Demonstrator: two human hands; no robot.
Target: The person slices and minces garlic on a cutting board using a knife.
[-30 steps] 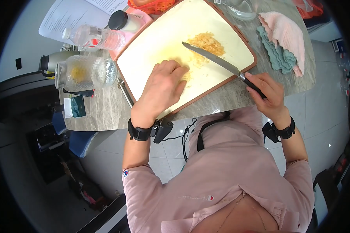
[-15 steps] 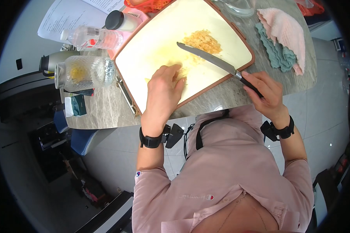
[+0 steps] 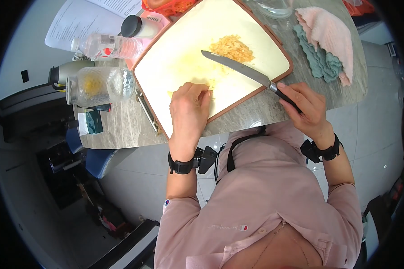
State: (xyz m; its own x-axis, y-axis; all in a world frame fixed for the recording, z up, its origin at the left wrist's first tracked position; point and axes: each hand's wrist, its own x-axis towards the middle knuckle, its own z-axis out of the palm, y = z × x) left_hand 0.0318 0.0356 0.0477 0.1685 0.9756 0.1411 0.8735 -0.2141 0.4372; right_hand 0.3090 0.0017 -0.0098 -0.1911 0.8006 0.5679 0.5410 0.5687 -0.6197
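My right hand (image 3: 307, 107) is closed round the black handle of a kitchen knife (image 3: 243, 69). The blade reaches left over the pale, brown-rimmed cutting board (image 3: 193, 27), its tip beside a heap of finely chopped orange-yellow food (image 3: 231, 47). On the near part of the board, my left hand (image 3: 189, 106) has its fingertips pinched together. A few thin yellowish bits show around the fingers; what is between them is mostly hidden. Both wrists wear black straps with small devices.
A ribbed glass jar (image 3: 101, 85), a plastic bottle (image 3: 107, 46) and a black-lidded jar (image 3: 141, 27) are left of the board. Pink and green cloths (image 3: 327, 40) lie to the right. A glass vessel (image 3: 276, 8) stands at the back, and an open booklet (image 3: 83, 22) lies far left.
My left hand has drawn slightly back toward me, its fingers more bunched together. The knife and my right hand have barely shifted.
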